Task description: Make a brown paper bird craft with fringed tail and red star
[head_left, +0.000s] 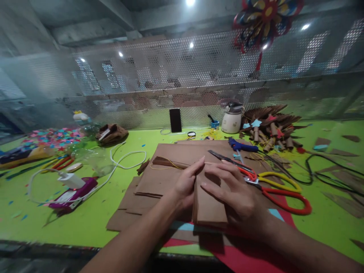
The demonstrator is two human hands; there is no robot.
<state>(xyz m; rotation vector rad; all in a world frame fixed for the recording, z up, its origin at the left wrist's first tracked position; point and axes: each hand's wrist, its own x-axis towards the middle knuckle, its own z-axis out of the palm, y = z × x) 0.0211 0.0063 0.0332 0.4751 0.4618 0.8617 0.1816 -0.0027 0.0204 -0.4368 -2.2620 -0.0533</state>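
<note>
"Gripping what?"
"Holding a brown paper stack (211,210) with left hand (184,185) at one side and right hand (240,194) curled over the top."
"And where?"
"Over brown sheets (160,182), near the front edge of the green surface (91,227), left of the scissors (252,181)."

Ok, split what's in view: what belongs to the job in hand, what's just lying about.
Likely part of the job:
brown paper stack, between left hand and right hand
brown paper sheets beneath
perhaps scissors

Probably just lying about:
smartphone
white lidded jug
purple power strip
white charger
</note>
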